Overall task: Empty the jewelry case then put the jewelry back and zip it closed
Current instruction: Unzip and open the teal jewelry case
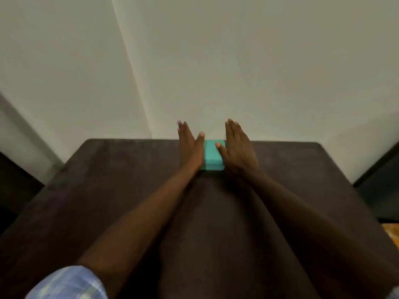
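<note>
A small teal jewelry case [212, 157] lies closed on the dark table [112, 180], close to its far edge. My left hand [190, 145] is stretched out with straight fingers along the case's left side. My right hand [238, 147] reaches over the case's right side, fingers straight, its thumb lying on the lid. Both hands cover the case's side edges. No jewelry shows.
A pale wall rises right behind the table's far edge. Dark floor or furniture lies off both sides of the table. A plaid sleeve [67, 283] shows at the bottom left.
</note>
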